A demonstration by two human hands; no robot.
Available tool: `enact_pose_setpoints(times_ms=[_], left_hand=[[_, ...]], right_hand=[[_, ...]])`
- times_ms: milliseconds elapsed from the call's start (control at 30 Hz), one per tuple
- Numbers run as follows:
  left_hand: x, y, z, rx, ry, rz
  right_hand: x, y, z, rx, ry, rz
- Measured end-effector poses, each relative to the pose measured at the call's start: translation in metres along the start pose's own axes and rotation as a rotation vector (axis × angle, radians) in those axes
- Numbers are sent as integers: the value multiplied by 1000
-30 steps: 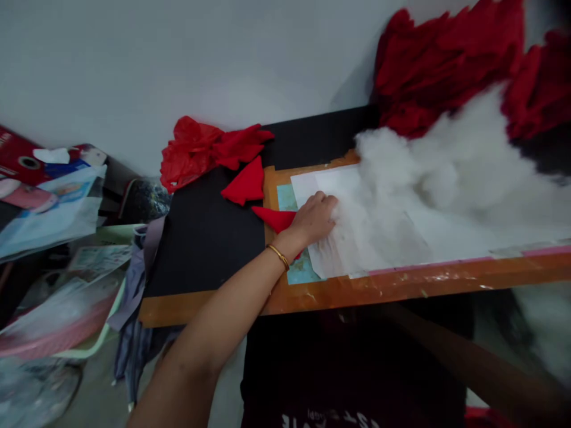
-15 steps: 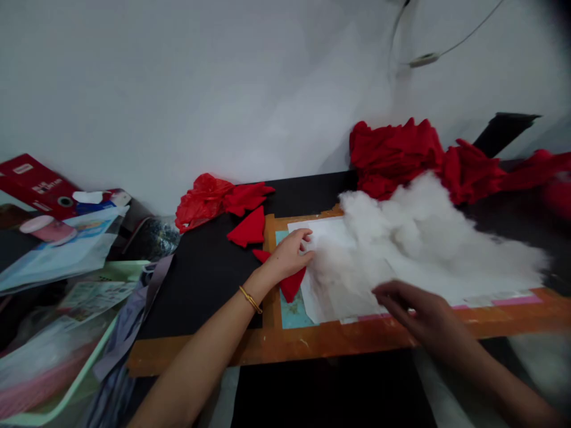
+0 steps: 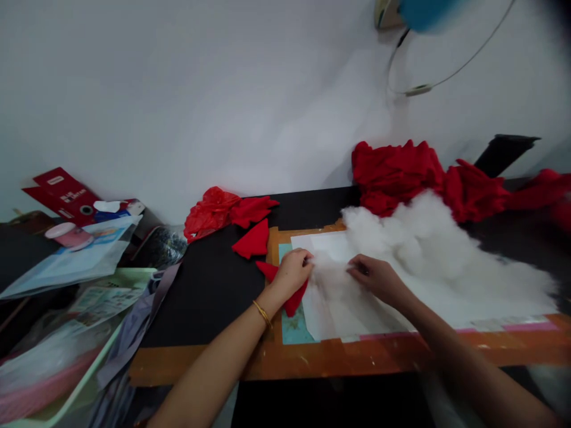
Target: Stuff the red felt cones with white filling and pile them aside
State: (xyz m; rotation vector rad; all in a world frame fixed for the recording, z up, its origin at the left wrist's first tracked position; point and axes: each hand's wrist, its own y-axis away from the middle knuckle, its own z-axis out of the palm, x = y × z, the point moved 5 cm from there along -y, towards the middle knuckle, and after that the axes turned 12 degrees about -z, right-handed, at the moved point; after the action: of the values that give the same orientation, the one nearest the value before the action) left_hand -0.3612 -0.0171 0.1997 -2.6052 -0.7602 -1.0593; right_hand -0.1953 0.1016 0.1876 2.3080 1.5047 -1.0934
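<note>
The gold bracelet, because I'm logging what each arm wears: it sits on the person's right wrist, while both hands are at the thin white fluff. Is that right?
Not quite. The head view shows the gold bracelet on the left wrist; the left hand and right hand are indeed at the thin white fluff.

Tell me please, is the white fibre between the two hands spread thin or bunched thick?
Spread thin: the white fibre shows as a hazy wisp between the left hand and right hand, without a dense lump.

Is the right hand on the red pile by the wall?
No, the right hand is at the white stuffing, while the red pile lies farther back.
</note>
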Motion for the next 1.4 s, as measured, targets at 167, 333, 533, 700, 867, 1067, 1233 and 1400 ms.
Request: enact_pose_setpoints(times_ms=[167, 333, 533, 700, 867, 1067, 1233, 1400], left_hand=[[11, 7, 4, -16, 58, 90], [14, 8, 10, -16, 66, 95], [2, 14, -1, -81, 80, 86], [22, 20, 20, -112, 74, 110], [14, 8, 17, -30, 19, -11], [3, 8, 5, -8, 30, -61], [13, 14, 22, -48, 38, -62], [1, 13, 3, -69, 10, -33]], right_hand=[[-12, -2, 3, -31, -169, -88], [-7, -6, 14, -3, -141, -23], [14, -1, 2, 23, -113, 78], [6, -4, 10, 60, -87, 65], [14, 1, -4, 93, -65, 76], [5, 12, -15, 8, -92, -110], [-12, 12, 12, -30, 13, -204], [3, 6, 5, 18, 95, -100]])
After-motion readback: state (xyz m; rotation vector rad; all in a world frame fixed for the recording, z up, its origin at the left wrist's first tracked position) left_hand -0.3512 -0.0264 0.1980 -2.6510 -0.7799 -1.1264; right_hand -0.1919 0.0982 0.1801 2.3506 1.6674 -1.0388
